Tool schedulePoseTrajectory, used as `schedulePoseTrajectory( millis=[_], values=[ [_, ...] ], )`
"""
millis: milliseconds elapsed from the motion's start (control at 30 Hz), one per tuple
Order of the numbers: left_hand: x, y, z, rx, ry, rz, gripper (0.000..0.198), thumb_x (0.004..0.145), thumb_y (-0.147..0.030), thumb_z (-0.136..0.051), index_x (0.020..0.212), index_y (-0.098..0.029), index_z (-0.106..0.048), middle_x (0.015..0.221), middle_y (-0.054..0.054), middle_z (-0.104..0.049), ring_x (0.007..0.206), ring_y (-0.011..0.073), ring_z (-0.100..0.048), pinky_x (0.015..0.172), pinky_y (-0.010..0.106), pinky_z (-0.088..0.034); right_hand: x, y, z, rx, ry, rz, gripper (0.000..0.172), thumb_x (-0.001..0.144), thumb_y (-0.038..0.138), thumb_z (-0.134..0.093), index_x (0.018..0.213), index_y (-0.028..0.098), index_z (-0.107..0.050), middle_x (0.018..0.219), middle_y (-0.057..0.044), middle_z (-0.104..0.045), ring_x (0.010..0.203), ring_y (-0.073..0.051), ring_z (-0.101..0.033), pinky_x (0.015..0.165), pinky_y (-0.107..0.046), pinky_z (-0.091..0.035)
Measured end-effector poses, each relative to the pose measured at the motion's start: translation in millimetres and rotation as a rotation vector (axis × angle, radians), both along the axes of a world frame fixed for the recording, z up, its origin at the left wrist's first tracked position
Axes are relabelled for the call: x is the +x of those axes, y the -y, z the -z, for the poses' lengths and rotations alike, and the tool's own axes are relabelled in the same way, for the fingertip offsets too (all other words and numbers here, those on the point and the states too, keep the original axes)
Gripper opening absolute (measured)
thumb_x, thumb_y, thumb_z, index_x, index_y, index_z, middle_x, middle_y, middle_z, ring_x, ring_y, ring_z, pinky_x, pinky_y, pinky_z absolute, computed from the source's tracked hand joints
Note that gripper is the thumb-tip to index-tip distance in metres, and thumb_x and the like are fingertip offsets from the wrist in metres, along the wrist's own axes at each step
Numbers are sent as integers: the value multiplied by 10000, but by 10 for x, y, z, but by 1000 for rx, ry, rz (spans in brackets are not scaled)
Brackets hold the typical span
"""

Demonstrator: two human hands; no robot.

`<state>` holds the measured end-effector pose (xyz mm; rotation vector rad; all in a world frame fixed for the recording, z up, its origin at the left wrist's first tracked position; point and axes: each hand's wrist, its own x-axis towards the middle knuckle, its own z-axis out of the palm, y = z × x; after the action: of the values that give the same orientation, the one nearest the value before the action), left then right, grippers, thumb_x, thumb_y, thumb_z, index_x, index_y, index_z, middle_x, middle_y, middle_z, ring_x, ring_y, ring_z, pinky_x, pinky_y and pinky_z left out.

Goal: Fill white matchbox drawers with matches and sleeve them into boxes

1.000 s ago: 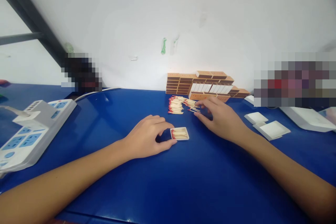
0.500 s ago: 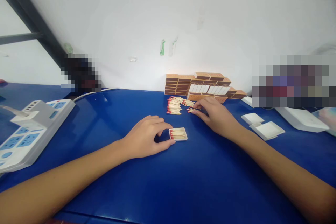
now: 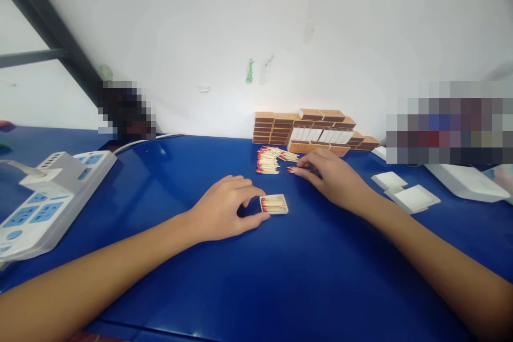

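Observation:
A small white matchbox tray (image 3: 284, 211) lies on the blue table, with red-tipped matches (image 3: 274, 203) in it. My left hand (image 3: 228, 207) grips the tray's left end between thumb and fingers. Beyond the tray is a loose pile of matches (image 3: 267, 161), heads mostly to the left. To the right of that pile, my right hand (image 3: 331, 177) pinches a few matches (image 3: 292, 170) between thumb and fingertips, their red heads sticking out to the left.
Stacked matchboxes (image 3: 272, 129) stand against the wall behind the pile. White trays (image 3: 417, 197) lie at the right, near a larger white object (image 3: 467, 181). A white power strip (image 3: 60, 203) with a plug and cable occupies the left of the blue table (image 3: 256, 278).
The matches at my right fingertips are drawn closer together and now sit slightly apart from the pile. My left hand keeps its hold on the tray.

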<state>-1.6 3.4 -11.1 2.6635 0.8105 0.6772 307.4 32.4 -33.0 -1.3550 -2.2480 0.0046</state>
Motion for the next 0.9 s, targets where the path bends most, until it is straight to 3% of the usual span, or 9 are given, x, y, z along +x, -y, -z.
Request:
schedulePoseTrajectory(
  millis=[300, 533, 900],
  values=[
    [2, 4, -4, -3, 2, 2, 299, 964, -421, -716, 1167, -204, -740, 771, -21, -596, 724, 150, -582, 781, 342, -458, -32, 79, -94, -48, 100, 43, 213, 1037, 388, -566, 940, 211, -634, 974, -100, -687, 863, -260, -656, 772, -404, -525],
    [-10, 2, -16, -11, -2, -2, 298, 961, -417, -721, 1174, -208, -739, 770, -24, -594, 729, 150, -585, 788, 344, -454, -72, 148, -137, 92, 264, 62, 257, 1064, 388, -493, 931, 224, -639, 986, -114, -706, 875, -282, -662, 724, -408, -502],
    [-1, 6, -7, -6, -10, 0, 287, 965, -406, -719, 1170, -206, -741, 781, -22, -604, 734, 148, -585, 794, 342, -451, -43, 144, -131, 26, 158, 37, 261, 1043, 433, -557, 893, 227, -613, 955, -80, -683, 821, -244, -657, 720, -387, -496]
  ],
)
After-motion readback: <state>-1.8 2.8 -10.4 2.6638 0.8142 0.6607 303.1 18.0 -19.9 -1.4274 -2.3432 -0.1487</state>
